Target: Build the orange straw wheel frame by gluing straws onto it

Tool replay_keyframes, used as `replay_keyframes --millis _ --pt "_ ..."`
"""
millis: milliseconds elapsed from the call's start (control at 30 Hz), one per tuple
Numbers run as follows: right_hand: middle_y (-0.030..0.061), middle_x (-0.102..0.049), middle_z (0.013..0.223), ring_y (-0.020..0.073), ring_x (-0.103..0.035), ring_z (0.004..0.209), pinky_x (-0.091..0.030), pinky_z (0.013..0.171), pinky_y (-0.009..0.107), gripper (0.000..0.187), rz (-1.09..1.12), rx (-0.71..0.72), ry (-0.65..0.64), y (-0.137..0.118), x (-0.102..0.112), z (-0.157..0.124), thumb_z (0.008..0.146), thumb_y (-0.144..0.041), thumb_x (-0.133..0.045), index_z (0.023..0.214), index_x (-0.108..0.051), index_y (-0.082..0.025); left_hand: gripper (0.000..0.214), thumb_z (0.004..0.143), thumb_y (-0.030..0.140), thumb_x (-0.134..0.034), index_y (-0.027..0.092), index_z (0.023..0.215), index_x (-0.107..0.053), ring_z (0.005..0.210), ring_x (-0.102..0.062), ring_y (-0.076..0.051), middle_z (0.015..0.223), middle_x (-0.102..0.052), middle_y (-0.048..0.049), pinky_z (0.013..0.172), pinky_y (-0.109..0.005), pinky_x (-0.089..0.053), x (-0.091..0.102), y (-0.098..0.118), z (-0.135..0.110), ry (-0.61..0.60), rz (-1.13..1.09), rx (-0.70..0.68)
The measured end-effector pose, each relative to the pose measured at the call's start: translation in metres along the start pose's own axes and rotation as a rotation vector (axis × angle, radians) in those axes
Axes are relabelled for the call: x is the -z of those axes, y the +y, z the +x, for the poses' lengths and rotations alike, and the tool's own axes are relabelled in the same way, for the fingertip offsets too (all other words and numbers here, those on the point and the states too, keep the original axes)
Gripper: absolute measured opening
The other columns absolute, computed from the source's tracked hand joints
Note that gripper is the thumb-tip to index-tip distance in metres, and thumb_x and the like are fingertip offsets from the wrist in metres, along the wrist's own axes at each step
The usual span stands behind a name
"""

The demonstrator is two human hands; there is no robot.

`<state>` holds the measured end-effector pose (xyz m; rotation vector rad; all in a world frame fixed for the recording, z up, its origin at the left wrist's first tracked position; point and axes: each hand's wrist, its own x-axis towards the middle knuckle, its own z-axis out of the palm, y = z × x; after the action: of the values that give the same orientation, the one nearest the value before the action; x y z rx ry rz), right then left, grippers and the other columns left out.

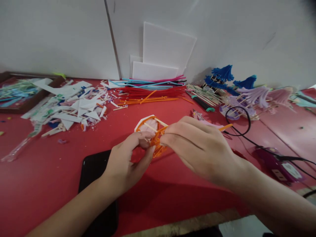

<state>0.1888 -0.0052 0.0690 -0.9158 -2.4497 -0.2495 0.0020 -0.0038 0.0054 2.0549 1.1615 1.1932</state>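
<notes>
Between my two hands is a small orange model (160, 149) with thin pale sticks and a white base (143, 121) trimmed in orange. My left hand (132, 154) pinches its near left side between thumb and fingers. On the other side, my right hand (197, 141) has its fingertips pressed together on the orange part. An orange strip (225, 127) pokes out past the back of my right hand. My fingers hide much of the model. Just left of my left hand, a black phone (95, 171) lies partly under my forearm.
White scraps (81, 107) are heaped at left beside a brown tray (24, 107). Coloured strips (153, 91) lie at the back, before white boards (168, 46). Blue and lilac models (254, 95), a dark green-tipped tool (201, 102) and a purple power box (278, 164) with cables are at right.
</notes>
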Motion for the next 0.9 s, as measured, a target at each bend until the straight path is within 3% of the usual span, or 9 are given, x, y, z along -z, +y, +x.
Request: replay_keyframes --millis 133,567,733,900 --pt "0.0006 -0.059 0.076 0.0116 -0.050 0.069 -0.039 0.062 0.026 0.025 -0.005 -0.115 0.064 0.001 -0.006 0.000 0.091 -0.015 -0.046 0.071 -0.060 -0.018 0.026 0.080 0.017 -0.056 0.023 0.106 -0.055 0.071 -0.063 -0.010 0.072 -0.061 0.0033 0.074 -0.024 -0.053 0.001 0.000 0.001 -0.026 -0.100 0.060" --pt "0.0030 -0.058 0.076 0.0125 -0.052 0.071 -0.043 0.068 0.026 0.017 0.074 -0.087 0.177 -0.003 -0.017 0.001 0.088 -0.010 -0.051 0.076 -0.062 -0.015 0.015 0.079 0.024 -0.059 0.021 0.094 -0.058 0.068 -0.063 -0.010 0.073 -0.063 0.0026 0.066 -0.021 -0.054 0.001 0.001 -0.004 -0.053 -0.148 0.219" --pt "0.0017 -0.061 0.075 0.0122 -0.057 0.071 -0.047 0.069 0.025 0.012 0.111 -0.219 0.219 -0.007 -0.018 0.001 0.083 -0.009 -0.057 0.076 -0.064 -0.016 0.005 0.079 0.023 -0.058 0.019 0.082 -0.056 0.073 -0.066 -0.013 0.074 -0.066 0.0001 0.068 -0.023 -0.054 0.001 0.000 -0.003 -0.038 -0.130 0.208" --pt "0.0005 -0.065 0.076 0.0118 -0.060 0.072 -0.049 0.069 0.024 0.014 0.121 -0.308 0.259 -0.012 -0.020 0.000 0.081 -0.008 -0.059 0.077 -0.065 -0.019 0.014 0.080 0.024 -0.058 0.020 0.094 -0.057 0.068 -0.064 -0.011 0.073 -0.064 0.0010 0.067 -0.023 -0.053 0.000 -0.002 -0.004 -0.034 -0.128 0.179"
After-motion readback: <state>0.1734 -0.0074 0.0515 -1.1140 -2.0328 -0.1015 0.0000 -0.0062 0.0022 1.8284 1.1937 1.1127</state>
